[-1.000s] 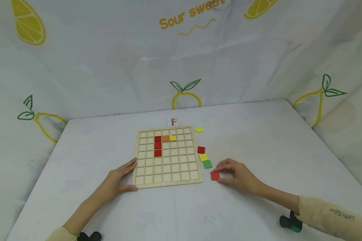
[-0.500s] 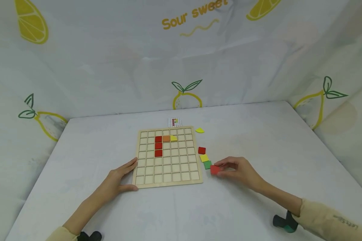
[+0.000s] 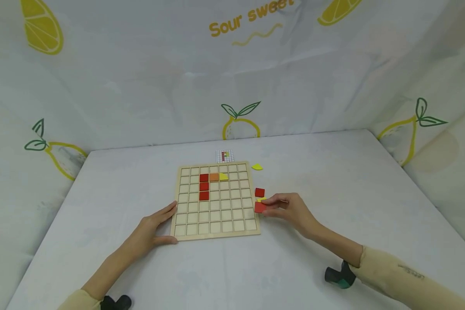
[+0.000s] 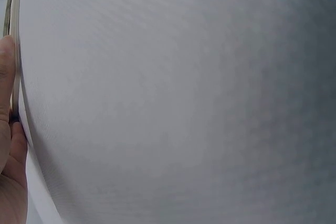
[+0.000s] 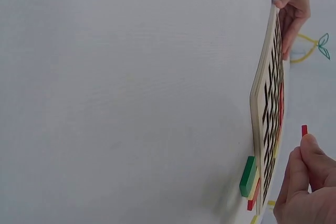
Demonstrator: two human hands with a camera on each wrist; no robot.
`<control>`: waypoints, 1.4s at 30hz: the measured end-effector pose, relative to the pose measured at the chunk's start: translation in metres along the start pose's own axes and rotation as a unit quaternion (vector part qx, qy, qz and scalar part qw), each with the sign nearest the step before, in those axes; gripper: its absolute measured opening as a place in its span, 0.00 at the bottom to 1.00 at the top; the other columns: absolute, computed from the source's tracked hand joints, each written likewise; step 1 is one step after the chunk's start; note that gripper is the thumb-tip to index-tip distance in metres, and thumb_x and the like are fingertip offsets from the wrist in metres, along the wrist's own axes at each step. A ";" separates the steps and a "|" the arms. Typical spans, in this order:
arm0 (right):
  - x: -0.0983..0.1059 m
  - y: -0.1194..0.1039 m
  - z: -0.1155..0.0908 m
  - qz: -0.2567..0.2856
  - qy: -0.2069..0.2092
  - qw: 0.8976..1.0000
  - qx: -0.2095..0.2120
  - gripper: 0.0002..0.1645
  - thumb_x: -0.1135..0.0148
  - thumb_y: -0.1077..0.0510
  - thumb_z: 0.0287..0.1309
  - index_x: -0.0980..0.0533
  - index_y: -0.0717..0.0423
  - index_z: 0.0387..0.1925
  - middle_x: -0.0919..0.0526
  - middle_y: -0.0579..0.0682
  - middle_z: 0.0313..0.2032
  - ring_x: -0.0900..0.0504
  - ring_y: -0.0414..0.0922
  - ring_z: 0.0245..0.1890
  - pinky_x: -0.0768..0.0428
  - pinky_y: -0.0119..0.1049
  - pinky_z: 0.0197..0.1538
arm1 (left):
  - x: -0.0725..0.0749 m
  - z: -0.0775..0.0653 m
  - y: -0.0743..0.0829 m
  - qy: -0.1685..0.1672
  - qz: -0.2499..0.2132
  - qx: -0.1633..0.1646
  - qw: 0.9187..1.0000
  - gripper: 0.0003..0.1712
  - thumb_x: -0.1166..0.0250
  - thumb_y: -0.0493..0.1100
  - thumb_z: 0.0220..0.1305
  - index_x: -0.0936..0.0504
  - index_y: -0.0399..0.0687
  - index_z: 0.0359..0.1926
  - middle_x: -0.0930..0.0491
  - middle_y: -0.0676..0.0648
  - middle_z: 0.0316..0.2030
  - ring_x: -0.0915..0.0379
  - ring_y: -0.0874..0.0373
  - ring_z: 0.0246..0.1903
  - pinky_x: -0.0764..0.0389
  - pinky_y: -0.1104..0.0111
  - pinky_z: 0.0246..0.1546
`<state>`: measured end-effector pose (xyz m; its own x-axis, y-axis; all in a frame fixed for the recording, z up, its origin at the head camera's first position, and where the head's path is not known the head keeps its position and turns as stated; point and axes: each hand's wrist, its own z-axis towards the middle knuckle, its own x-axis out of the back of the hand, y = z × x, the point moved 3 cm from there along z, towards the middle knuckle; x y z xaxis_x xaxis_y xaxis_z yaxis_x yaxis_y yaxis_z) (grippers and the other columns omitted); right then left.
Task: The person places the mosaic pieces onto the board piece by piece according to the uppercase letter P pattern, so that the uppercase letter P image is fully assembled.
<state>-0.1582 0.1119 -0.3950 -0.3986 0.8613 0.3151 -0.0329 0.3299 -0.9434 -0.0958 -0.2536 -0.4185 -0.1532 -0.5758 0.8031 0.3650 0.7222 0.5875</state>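
Observation:
A wooden grid board (image 3: 209,237) lies on the table. In its cells sit a column of three red tiles (image 3: 204,186), an orange tile (image 3: 214,177) and a yellow quarter-round tile (image 3: 223,176). My left hand (image 3: 149,232) rests against the board's left edge, thumb and fingers spread. Between thumb and fingers, my right hand (image 3: 292,211) pinches a red square tile (image 3: 260,207) just above the board's right edge. Below it in the head view, the green tile is hidden; it shows as a green block (image 5: 248,177) beside the board in the right wrist view.
Right of the board lie a loose red tile (image 3: 259,192), a partly covered yellow tile (image 3: 261,199) and a yellow quarter-round piece (image 3: 257,167). A small card (image 3: 225,156) with a coloured grid pattern lies behind the board. A printed cloth (image 3: 159,94) hangs at the back.
My right hand has lifted the red square tile off the table and carried it left and away from me to the board's right edge. The left hand stays at the board.

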 end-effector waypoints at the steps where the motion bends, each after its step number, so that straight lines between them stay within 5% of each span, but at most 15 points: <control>1: -0.003 0.000 0.002 0.011 -0.003 1.000 -0.001 0.18 0.29 0.65 0.50 0.19 0.67 0.45 0.15 0.57 0.41 0.16 0.46 0.39 0.18 0.26 0.43 | 0.000 0.000 0.000 -0.001 0.000 0.001 1.000 0.50 0.24 0.48 0.44 0.35 0.28 0.65 0.39 0.37 0.68 0.40 0.40 0.65 0.32 0.51 0.60; 17: -0.051 -0.011 0.037 0.029 -0.020 0.999 0.000 0.17 0.28 0.66 0.49 0.19 0.69 0.42 0.16 0.58 0.40 0.15 0.47 0.37 0.16 0.30 0.40 | 0.003 0.001 0.000 -0.008 -0.004 0.006 1.000 0.50 0.24 0.47 0.44 0.35 0.28 0.65 0.40 0.37 0.69 0.41 0.40 0.66 0.33 0.51 0.60; 42: -0.101 -0.029 0.075 -0.083 -0.039 0.995 0.041 0.14 0.26 0.63 0.46 0.16 0.62 0.38 0.15 0.49 0.31 0.18 0.40 0.29 0.19 0.26 0.37 | 0.000 0.002 0.000 -0.015 -0.007 0.010 1.000 0.50 0.24 0.46 0.44 0.35 0.28 0.65 0.41 0.37 0.69 0.42 0.40 0.66 0.33 0.51 0.61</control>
<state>-0.1858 -0.0136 -0.4076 -0.4519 0.7640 0.4606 -0.1764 0.4296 -0.8856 -0.0973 -0.2532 -0.4180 -0.1846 -0.5741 0.7977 0.3449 0.7221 0.5996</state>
